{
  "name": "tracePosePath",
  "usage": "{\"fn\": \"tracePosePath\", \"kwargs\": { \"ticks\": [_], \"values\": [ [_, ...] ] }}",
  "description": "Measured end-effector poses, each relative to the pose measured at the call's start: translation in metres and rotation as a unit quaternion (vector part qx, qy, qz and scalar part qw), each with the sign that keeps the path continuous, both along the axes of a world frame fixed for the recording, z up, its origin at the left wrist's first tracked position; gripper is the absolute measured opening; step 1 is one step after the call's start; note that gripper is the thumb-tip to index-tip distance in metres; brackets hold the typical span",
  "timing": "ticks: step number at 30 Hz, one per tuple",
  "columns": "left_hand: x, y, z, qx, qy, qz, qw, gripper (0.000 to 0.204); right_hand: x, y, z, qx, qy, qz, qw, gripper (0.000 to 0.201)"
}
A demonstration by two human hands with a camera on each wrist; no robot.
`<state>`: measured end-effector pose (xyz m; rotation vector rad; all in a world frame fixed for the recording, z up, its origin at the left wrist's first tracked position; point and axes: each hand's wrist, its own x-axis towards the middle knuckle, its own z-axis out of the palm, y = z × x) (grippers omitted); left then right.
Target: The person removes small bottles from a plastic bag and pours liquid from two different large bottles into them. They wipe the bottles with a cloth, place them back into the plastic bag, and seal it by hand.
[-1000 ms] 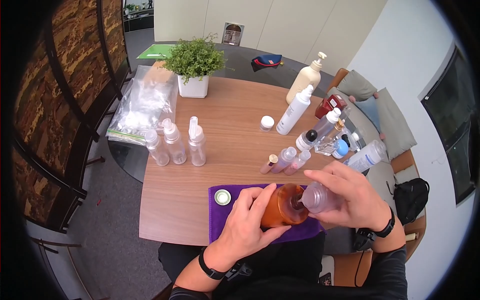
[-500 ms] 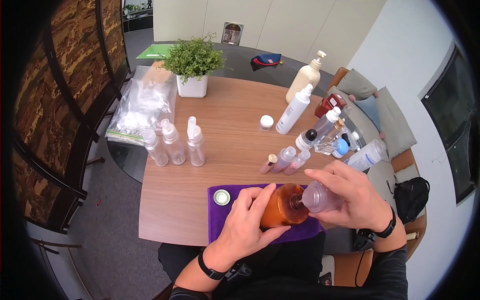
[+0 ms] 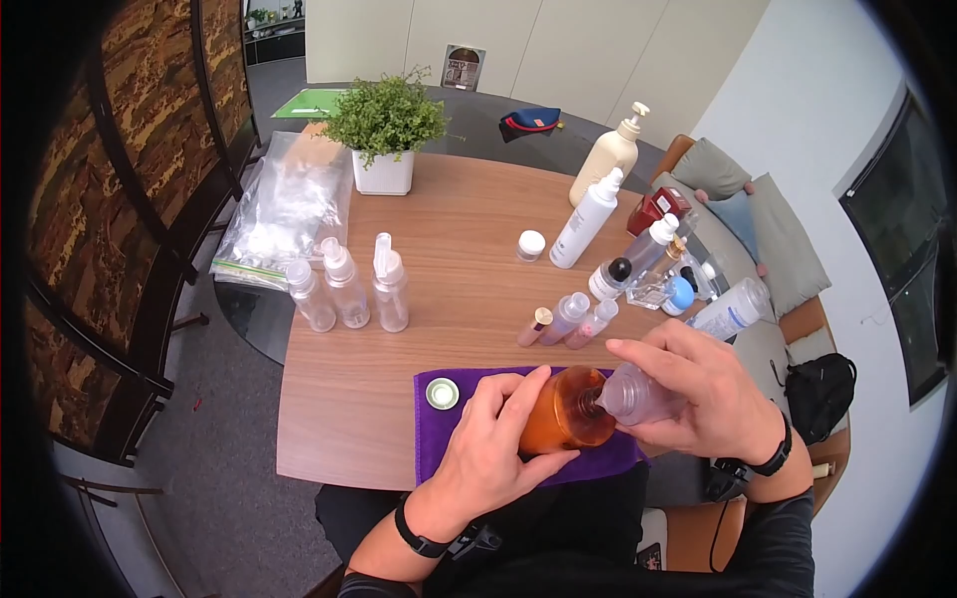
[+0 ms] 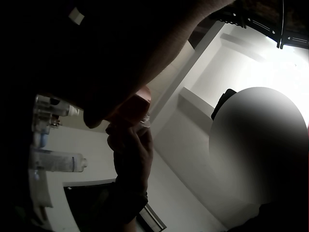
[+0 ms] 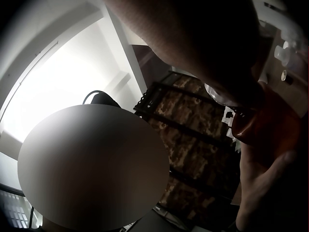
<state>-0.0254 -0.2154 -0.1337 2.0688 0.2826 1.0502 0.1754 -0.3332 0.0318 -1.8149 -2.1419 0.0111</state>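
Observation:
My left hand grips a rounded amber bottle, tipped on its side over a purple cloth, with its neck pointing right. From the right, my right hand holds a small see-through bottle, its open threaded mouth against the amber bottle's neck. Reddish-brown liquid shows inside the amber bottle. A round green-and-white cap lies on the cloth's left corner. The right wrist view shows the amber bottle dimly, and in the left wrist view the hands are mostly in shadow.
Three clear bottles with spray or pump tops stand at left on the wooden table. Behind are a potted plant and a plastic bag. Several small bottles, a white bottle and a cream pump bottle stand right.

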Motion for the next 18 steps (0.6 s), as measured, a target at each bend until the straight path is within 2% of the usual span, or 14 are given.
{"fn": "tracePosePath", "kwargs": {
  "ticks": [18],
  "values": [
    [0.0,0.0008,0.0012,0.001,-0.011,-0.005,1.0,0.101,-0.0034,0.0005,0.0041,0.006,-0.032,-0.007,0.999,0.076]
  ]
}}
